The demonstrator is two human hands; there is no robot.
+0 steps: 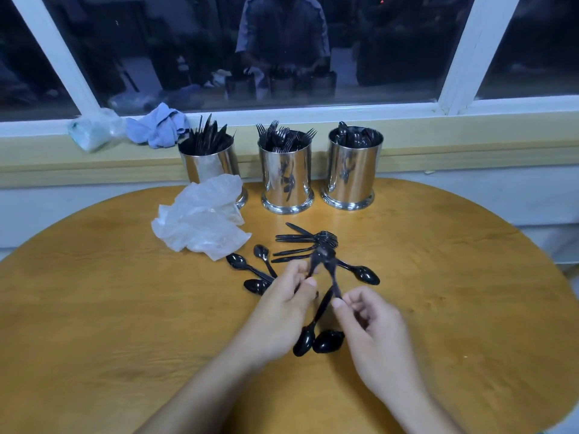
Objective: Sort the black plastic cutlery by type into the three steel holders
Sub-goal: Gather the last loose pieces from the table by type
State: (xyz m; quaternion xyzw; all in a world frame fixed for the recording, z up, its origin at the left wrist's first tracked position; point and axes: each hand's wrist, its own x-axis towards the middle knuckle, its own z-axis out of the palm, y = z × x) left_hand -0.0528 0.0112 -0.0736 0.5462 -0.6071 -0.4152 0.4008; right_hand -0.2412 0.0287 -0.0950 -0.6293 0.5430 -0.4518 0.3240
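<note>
Left hand [283, 303]: fingers curled, thumb and forefinger pinching the handle end of a black piece raised off the table [94, 308]; a spoon [305, 336] hangs bowl-down from under this hand.
Right hand [372, 330]: fingers curled, thumb and forefinger pinching the handle end of a second raised piece [333, 281].
Raised pieces: the two handles slant up from the hands and meet at their heads just beyond the fingertips; type hard to tell against the pile behind.
Forks [305, 241]: loose cluster flat on the table just beyond both hands, heads pointing toward the right-hand side.
Loose spoons [250, 270]: several lying left of and beyond the left hand; one more [363, 274] beyond the right hand; another bowl [327, 341] lies between the wrists.
Holders: three steel cups in a row well beyond the hands. Left holder [208, 169] has knives, middle holder [286, 177] forks, right holder [352, 172] spoons.
Plastic bag [200, 220]: crumpled, beyond the left hand, touching the left holder's base.
Blue cloth [158, 125]: on the window sill behind the left holder.
</note>
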